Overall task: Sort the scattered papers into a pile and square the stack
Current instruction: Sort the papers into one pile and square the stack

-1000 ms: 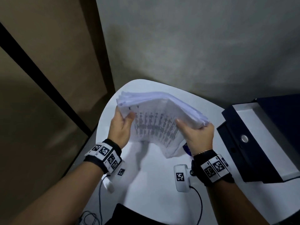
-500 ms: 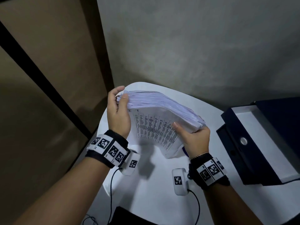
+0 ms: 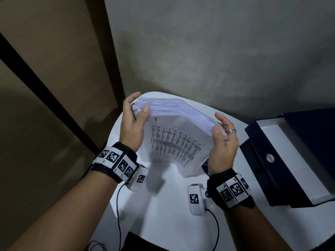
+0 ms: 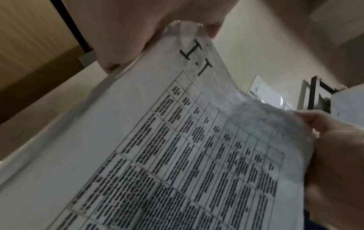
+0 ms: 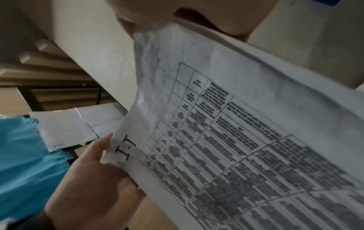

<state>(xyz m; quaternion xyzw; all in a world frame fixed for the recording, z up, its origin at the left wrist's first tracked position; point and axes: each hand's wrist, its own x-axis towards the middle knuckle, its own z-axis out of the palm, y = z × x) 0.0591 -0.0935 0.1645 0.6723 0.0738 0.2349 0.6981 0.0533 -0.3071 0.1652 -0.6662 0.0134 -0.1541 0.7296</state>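
A thick stack of white papers (image 3: 174, 142) stands tilted on its long edge above the white table (image 3: 163, 211), its front sheet printed with a table of text. My left hand (image 3: 134, 124) grips the stack's top left corner, thumb on the front sheet and fingers behind. My right hand (image 3: 223, 142) holds the right edge, thumb in front and ringed fingers behind. The left wrist view shows the printed sheet (image 4: 177, 147) with my right hand (image 4: 334, 147) at its far edge. In the right wrist view the sheet (image 5: 236, 132) fills the frame, my left hand (image 5: 94, 163) at its corner.
A dark box with a white inner tray (image 3: 290, 160) sits at the table's right edge. Grey wall rises behind, and the table's edge drops off at left. In the right wrist view, loose white sheets (image 5: 65, 127) lie on another surface beside blue fabric (image 5: 19, 155).
My left hand slid from the stack's left side up to its top left corner. My right hand shifted higher along the right edge, and the sheet ends look more even.
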